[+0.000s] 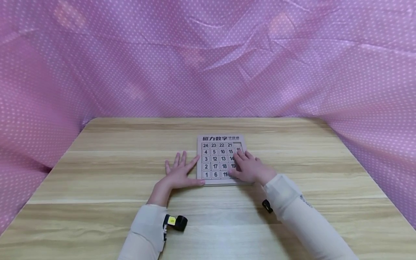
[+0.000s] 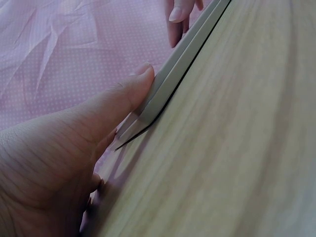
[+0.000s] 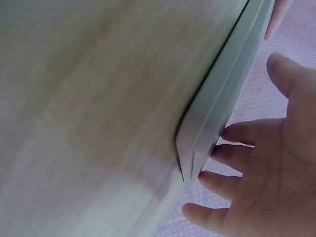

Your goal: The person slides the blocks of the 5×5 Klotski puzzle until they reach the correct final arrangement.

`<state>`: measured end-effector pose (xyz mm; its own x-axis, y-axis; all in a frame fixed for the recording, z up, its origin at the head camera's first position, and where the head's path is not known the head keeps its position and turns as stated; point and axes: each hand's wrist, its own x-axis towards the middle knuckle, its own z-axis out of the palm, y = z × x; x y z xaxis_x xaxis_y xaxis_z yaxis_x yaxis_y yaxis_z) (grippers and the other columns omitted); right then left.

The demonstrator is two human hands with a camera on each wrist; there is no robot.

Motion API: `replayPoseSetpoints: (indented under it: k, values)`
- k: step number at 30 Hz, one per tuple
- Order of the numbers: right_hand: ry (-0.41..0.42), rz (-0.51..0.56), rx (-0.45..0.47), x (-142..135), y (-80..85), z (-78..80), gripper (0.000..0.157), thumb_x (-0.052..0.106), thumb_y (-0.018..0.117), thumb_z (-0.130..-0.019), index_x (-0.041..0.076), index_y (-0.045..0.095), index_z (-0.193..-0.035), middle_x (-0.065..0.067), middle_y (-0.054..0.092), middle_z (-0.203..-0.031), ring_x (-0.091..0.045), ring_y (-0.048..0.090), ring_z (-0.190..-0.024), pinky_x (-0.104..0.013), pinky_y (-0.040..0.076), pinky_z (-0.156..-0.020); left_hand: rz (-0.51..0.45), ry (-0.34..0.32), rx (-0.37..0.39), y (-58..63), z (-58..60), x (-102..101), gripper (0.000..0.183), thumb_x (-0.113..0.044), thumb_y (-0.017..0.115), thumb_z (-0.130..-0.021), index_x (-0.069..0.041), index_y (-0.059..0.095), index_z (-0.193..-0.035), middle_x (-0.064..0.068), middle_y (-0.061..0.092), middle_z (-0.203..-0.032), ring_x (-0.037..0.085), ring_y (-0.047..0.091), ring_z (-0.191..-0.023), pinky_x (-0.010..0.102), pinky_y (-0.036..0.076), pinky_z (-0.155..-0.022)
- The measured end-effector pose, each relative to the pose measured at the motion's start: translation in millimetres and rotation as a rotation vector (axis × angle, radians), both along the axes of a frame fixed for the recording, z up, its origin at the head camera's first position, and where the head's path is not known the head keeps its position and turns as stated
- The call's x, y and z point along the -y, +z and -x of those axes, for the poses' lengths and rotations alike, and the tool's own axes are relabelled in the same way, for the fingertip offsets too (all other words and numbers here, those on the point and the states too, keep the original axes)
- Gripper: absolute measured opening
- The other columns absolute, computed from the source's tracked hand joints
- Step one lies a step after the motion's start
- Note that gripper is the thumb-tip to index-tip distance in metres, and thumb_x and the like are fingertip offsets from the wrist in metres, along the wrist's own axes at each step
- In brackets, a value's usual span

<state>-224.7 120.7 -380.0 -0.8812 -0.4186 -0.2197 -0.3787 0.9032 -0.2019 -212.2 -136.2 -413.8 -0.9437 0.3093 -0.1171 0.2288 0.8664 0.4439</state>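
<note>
A grey sliding number puzzle (image 1: 214,138) lies flat on the table, dark Chinese lettering along its far edge. Its numbered tiles show 24, 23, 22, 21 in the far row, then a vacant slot at the far right corner. My left hand (image 1: 180,176) spreads beside the puzzle, index fingertip at its left side and thumb at the near left corner. In the left wrist view the straight thumb (image 2: 123,96) rests along the edge. My right hand (image 1: 250,169) reaches over the right columns, its extended fingertips on the tiles near 16. It hides several tiles at the near right.
A pale wood-grain table (image 1: 97,173) extends around the puzzle. Pink dotted cloth (image 1: 208,72) hangs behind the table and along both sides. A small black camera (image 1: 180,223) is strapped at the left wrist, another (image 1: 267,206) at the right.
</note>
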Motion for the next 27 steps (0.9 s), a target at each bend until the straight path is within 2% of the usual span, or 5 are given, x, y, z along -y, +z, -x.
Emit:
replayPoseSetpoints:
  k: [12,20,27]
  values:
    - [0.047,0.007,-0.035,-10,-0.4,-18.8,0.077,0.055,0.039,-0.083,0.001,0.021,-0.136,-0.016,0.011,-0.141,-0.038,0.011,-0.125,-0.058,0.016,-0.093,0.009,0.031,-0.002,2.2,-16.9,-11,0.095,-0.073,0.052,-0.059,-0.036,0.012,-0.137,0.015,-0.008,-0.141,0.03,-0.017,-0.125,0.056,-0.018,-0.089]
    - [0.05,0.013,-0.037,-7,2.7,-15.1,0.074,0.052,0.04,-0.084,0.0,0.024,-0.135,-0.018,0.015,-0.14,-0.039,0.012,-0.124,-0.058,0.016,-0.093,0.005,0.034,0.006,4.4,-17.2,-10,0.095,-0.073,0.053,-0.059,-0.036,0.013,-0.137,0.015,-0.007,-0.141,0.03,-0.016,-0.125,0.056,-0.018,-0.089]
    - [0.065,0.011,-0.022,12,6.9,-5.9,0.074,0.056,0.035,-0.084,0.005,0.021,-0.137,-0.017,0.012,-0.141,-0.036,0.009,-0.126,-0.055,0.015,-0.095,0.006,0.031,0.009,5.9,-16.0,-10,0.096,-0.076,0.05,-0.057,-0.036,0.013,-0.137,0.015,-0.007,-0.141,0.03,-0.016,-0.125,0.056,-0.019,-0.089]
